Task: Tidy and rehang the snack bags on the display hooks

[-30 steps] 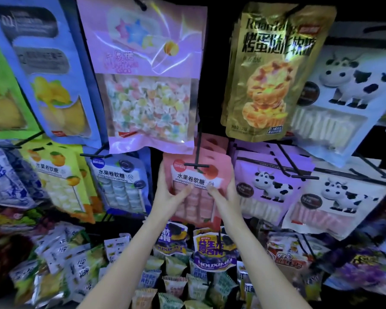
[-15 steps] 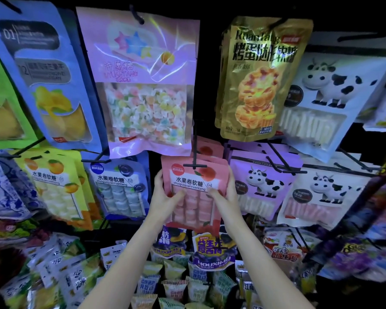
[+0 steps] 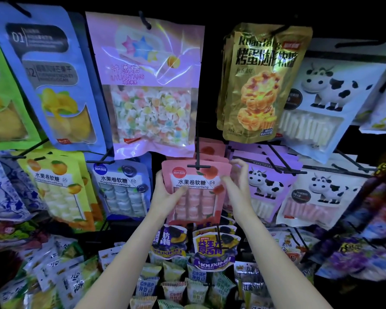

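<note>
A pink candy bag (image 3: 196,192) marked 04 hangs at the front of a black display hook (image 3: 198,166) in the middle row, with more pink bags behind it. My left hand (image 3: 167,195) grips the bag's left edge, thumb across its front. My right hand (image 3: 237,186) holds the right edge, its fingers curled round the upper right corner.
Around it hang a blue bag 02 (image 3: 123,188), a yellow bag 05 (image 3: 58,188), purple cow bags (image 3: 267,186), a large pink star-candy bag (image 3: 152,85) above and a gold bag (image 3: 261,81). Purple plum bags (image 3: 214,248) and small packets sit below.
My right hand has slid up from the bag's lower right side to its upper right corner. The left hand keeps its grip. The view has tilted slightly upward.
</note>
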Available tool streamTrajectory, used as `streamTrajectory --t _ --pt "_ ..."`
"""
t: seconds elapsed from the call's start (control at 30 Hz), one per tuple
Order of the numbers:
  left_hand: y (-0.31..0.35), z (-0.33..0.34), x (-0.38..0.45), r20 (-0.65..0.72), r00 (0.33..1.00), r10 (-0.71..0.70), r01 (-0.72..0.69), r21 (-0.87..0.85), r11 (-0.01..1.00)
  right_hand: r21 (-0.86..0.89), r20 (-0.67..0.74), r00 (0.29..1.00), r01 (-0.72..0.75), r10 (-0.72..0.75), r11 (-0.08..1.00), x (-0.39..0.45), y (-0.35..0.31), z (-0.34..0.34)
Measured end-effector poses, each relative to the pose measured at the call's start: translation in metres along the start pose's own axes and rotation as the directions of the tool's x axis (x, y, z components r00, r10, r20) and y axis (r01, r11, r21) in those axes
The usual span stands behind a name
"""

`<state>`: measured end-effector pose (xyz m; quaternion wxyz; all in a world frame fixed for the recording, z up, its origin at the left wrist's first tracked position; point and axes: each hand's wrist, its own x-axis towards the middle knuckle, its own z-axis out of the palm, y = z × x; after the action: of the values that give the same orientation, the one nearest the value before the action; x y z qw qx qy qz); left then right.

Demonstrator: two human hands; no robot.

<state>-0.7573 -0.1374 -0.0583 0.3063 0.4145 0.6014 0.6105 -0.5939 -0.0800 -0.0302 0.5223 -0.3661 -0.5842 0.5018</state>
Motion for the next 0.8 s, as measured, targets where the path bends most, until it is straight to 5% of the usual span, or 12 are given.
streamTrajectory --t 0.27,0.53,0.8 --pt "0.001 0.004 -0.006 -0.056 0.984 0.17 -0.169 0.014 0.985 -0.179 0.038 0.999 -0.021 0.029 0.984 0.013 -0.01 0.007" --pt "0.004 0.003 -0.001 -0.041 0.988 0.146 -0.144 0.061 0.988 -0.343 0.072 0.997 -0.013 0.04 0.939 0.023 -0.021 0.011" --pt "-0.004 -0.01 -0.02 -0.036 0.998 0.044 -0.04 0.084 0.996 -0.326 0.04 0.999 -0.006 0.02 0.945 0.009 -0.017 0.009"
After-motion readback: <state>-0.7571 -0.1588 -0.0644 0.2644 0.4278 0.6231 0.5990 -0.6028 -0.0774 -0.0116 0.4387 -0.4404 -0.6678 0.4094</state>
